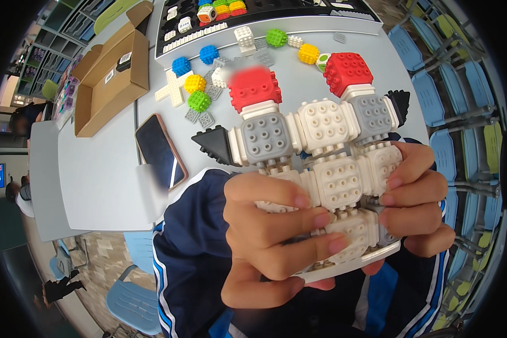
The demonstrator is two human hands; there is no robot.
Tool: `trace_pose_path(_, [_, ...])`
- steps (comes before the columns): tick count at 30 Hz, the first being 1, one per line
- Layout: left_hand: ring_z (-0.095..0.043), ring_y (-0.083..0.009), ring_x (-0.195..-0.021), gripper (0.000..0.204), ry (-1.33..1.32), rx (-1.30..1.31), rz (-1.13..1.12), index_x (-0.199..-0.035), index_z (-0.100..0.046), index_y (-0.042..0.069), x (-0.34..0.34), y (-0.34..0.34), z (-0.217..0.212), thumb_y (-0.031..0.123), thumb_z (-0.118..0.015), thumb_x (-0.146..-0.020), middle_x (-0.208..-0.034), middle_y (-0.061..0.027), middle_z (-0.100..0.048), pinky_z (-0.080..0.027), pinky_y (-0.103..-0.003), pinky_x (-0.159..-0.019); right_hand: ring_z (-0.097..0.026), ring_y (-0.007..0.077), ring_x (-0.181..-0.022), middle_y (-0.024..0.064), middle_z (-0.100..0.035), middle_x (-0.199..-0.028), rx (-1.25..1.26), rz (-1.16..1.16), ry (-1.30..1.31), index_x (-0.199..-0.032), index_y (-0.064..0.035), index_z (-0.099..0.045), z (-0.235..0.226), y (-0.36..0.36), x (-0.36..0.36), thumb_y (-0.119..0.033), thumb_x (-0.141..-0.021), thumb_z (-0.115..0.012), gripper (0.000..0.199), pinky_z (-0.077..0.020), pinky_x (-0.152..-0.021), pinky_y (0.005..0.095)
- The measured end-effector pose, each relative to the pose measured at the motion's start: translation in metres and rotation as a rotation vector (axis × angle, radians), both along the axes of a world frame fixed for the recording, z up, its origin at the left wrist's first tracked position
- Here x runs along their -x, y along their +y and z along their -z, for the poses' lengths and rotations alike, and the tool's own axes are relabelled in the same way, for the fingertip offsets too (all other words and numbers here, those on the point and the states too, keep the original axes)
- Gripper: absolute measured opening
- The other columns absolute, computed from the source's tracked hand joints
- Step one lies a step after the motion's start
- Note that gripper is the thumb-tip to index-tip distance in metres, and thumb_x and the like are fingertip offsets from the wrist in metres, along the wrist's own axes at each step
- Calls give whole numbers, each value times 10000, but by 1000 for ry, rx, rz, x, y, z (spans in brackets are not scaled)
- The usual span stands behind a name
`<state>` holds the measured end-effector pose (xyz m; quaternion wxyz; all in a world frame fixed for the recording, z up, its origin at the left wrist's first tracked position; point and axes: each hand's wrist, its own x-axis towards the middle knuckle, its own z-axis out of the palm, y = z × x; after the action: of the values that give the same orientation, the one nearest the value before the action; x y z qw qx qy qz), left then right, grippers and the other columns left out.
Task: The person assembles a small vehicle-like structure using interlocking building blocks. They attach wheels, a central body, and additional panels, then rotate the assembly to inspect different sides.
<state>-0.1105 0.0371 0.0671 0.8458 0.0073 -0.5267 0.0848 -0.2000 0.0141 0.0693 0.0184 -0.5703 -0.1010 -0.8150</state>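
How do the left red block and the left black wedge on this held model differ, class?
Shape: the left red block is chunky and boxy; the left black wedge tapers to a point.
Place: the block tops the model's far end; the wedge juts from its left side.
Bulk: the block looks fuller, the wedge slimmer.
Shared: both have small studs and are attached to the model.

No text or number is legible. The cardboard box (96, 107) carries a white label (110, 76) on an inner face; its print is too small to read. The black item (123, 63) at the box bears a second small white label, likewise unreadable. Graphic markings: one block (206, 14) in the tray shows an orange mark; the block (323, 62) on the desk (93, 180) shows a green mark on white.
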Motion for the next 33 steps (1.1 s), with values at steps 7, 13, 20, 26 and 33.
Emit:
trace_pose_path(7, [-607, -122, -577, 427, -34, -35, -7, -900, -393, 187, -4, 2, 2, 264, -787, -755, -647, 44, -651, -461, -304, -600, -427, 103, -673, -76, -465, -680, -46, -5, 63, -851, -221, -340, 4, 1, 4, -493, -813, -707, 458, -361, -704, 287])
trace_pose_path(13, [-626, -153, -609, 393, -126, -155, 27, -867, -427, 184, -12, 4, 3, 285, -787, -745, -672, 30, -664, -474, -328, -592, -415, 129, -678, -33, -483, -697, -153, -6, 68, -848, -204, -332, 6, 2, 4, -504, -835, -684, 463, -341, -685, 310])
trace_pose_path(20, [-633, -214, -641, 388, -211, -345, 143, -890, -490, 161, -27, 0, 3, 286, -799, -689, -719, -61, -696, -476, -366, -626, -407, 160, -694, 10, -502, -716, -240, -99, 172, -910, -199, -345, 6, -11, 4, -536, -825, -685, 486, -338, -667, 337])
trace_pose_path(26, [-632, -203, -732, 450, -286, -588, 381, -952, -482, 74, -45, -9, 2, 150, -784, -628, -781, -84, -620, -387, -354, -763, -418, 196, -703, 142, -523, -761, -520, -217, 361, -971, -149, -329, -2, -15, 18, -354, -735, -731, 509, -324, -701, 401])
trace_pose_path(33, [-574, -197, -846, 471, -427, -884, 382, -1003, -400, 89, -55, -2, -14, 298, -731, -741, -899, -128, -610, -418, -389, -896, -411, 194, -743, 150, -483, -808, -765, -328, 308, -977, -137, -316, -7, -10, 16, -341, -763, -699, 484, -345, -735, 363])
